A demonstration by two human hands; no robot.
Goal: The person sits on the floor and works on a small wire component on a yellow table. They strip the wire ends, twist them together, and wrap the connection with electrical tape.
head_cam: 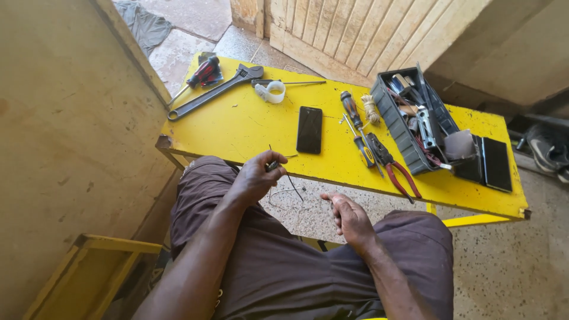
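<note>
**At the table edge: wire in hand, tools untouched**

Over the lap, left hand [256,175] had fingers pinched on a thin wire [288,178] near the yellow table [237,127]. Right hand [349,218] was loose, holding nothing. Pliers [396,169], screwdrivers [355,127], phone [309,129] and toolbox [409,118] lay unused. Looked early-stage.

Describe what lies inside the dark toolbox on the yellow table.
The dark toolbox on the yellow table holds a jumble of metal tools and red wire. Its bottom is covered by them, and single pieces cannot be told apart.
</note>
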